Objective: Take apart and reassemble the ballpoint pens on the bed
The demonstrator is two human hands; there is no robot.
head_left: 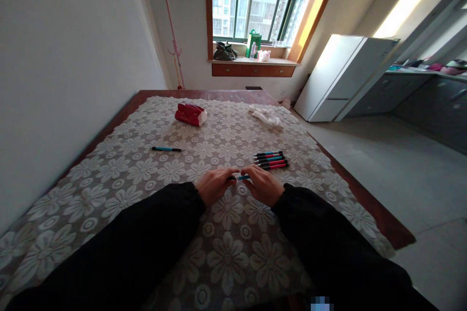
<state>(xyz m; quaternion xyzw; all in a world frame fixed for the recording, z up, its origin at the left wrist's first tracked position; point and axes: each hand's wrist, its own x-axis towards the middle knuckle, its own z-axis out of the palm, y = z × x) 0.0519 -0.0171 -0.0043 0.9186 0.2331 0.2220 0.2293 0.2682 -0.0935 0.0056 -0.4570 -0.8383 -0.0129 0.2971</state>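
From the head camera, your two hands meet just below the middle of the frame, resting low over the tabletop (120, 107) with its floral lace cloth (233, 248). Your left hand (215, 185) has its fingers curled inward, the tips pinching the dark end of a teal pen (241, 177). Your right hand (264, 185) is curled the same way, its fingertips closed on the other end of that pen. The pen lies almost level between the two hands, with only a short teal stretch showing in the gap. Both palms face down and the black sleeves run back toward the bottom edge of the frame. Whether the pen touches the cloth you cannot tell from here.

Just beyond your right hand, slightly right of centre, a row of pens (272, 160) lies side by side on the cloth, close together, with red and teal barrels and dark ends. Well apart to the left of centre, a single teal pen (166, 149) lies alone, nearly level. Further up the tabletop, a red and white pack (190, 113) sits left of centre, and a crumpled white cloth (266, 116) lies to its right. At the top of the frame is a window (255, 0), with a white fridge (343, 77) at the upper right.
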